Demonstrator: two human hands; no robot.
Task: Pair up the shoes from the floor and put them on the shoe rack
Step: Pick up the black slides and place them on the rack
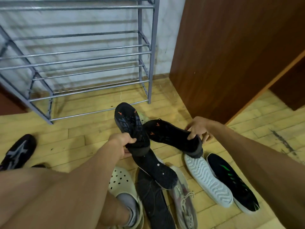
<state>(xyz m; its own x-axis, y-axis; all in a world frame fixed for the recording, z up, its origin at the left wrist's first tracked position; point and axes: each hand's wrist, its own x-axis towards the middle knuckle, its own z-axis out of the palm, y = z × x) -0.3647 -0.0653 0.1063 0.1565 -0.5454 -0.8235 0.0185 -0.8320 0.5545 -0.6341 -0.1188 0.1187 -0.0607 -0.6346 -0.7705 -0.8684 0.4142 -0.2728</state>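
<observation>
My left hand (121,144) grips the heel end of a black shoe (130,124) with orange marks, its sole turned up toward me. My right hand (198,129) holds the heel of the matching black shoe (171,138), sole also up. The toes of the two shoes nearly meet above the floor. The grey metal shoe rack (92,52) stands against the wall beyond them, its bars bare.
Several shoes lie on the wooden floor below my hands: a cream clog (123,184), a black shoe sole up (158,171), a grey lace-up (183,200), a white-soled shoe (208,179), a black-and-green shoe (231,180). A black-and-grey sneaker (19,151) lies at the left. A brown cabinet (231,47) stands at the right.
</observation>
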